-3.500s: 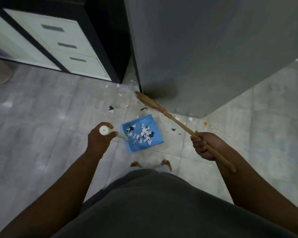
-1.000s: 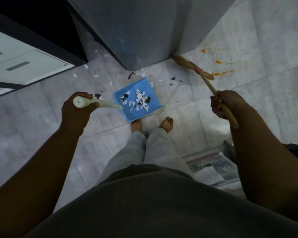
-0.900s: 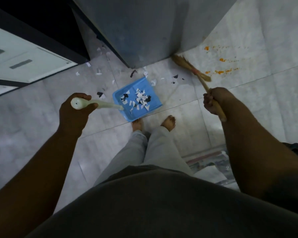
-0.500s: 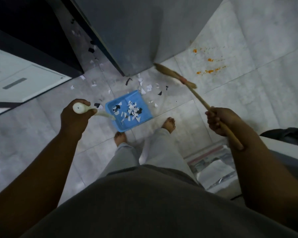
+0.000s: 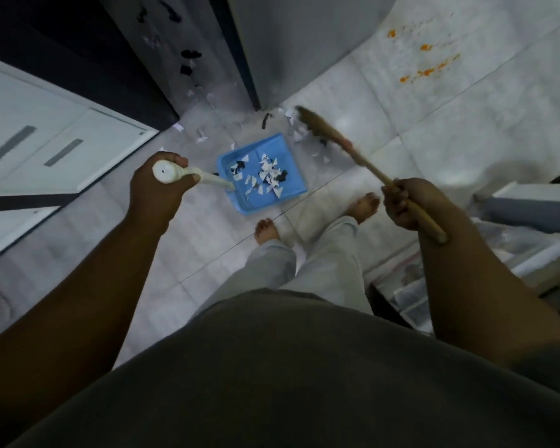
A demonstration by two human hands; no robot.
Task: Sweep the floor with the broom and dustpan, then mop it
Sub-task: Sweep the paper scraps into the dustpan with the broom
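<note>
Bare feet [image 5: 266, 229] stand on the tiled floor [image 5: 440, 147]. The left hand [image 5: 157, 193] is curled round the white handle [image 5: 207, 180] of the blue dustpan [image 5: 263, 204], which rests on the floor just ahead of the toes and holds black and white paper scraps [image 5: 269, 176]. The right hand [image 5: 405, 202] grips the broom [image 5: 364, 159] stick. Its bristles touch loose scraps [image 5: 299, 134] beside the pan's far corner, at the foot of a grey cabinet [image 5: 304, 43]. Farther right are orange spots [image 5: 424, 72].
</note>
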